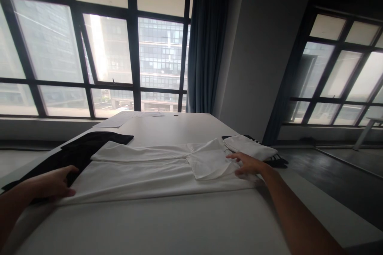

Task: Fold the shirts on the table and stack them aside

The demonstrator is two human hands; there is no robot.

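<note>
A white garment lies spread flat across the white table, partly folded, with a sleeve turned in near its right end. My left hand rests on the garment's left edge, fingers curled over the cloth. My right hand lies flat on the garment's right end, fingers spread and pointing left onto the folded sleeve.
A black garment lies under and beside the white one at the left. A folded white cloth sits on dark items at the table's right edge. Papers lie at the far side. Large windows and a curtain stand beyond.
</note>
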